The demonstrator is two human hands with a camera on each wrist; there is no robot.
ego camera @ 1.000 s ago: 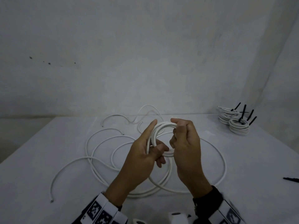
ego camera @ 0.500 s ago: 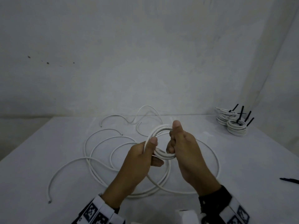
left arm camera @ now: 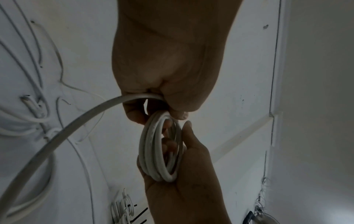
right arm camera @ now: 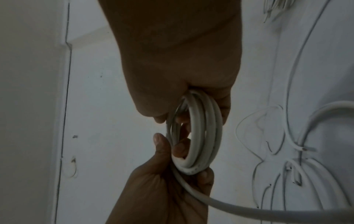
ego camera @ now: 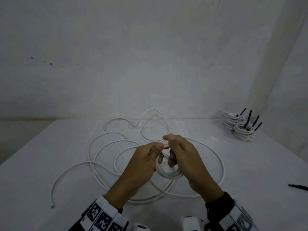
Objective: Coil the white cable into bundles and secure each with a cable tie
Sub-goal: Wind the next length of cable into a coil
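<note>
A small coil of white cable hangs between my two hands above the middle of the table. My left hand pinches its top rim with thumb and fingers; the right hand grips the same rim beside it, thumbs almost touching. In the left wrist view the left hand holds the coil and the loose cable tail, and the right hand cups the coil from below. In the right wrist view the right hand curls round the coil. The rest of this cable trails in a wide loop on the table.
Several other loose white cables sprawl over the table's left and middle. Finished bundles with black ties stand at the back right. A single black cable tie lies at the right edge. A wall rises behind the white table.
The coil has tipped from upright to hanging low towards me. My hands have closed together at its top rim, and the left forefinger, straight a second ago, is curled.
</note>
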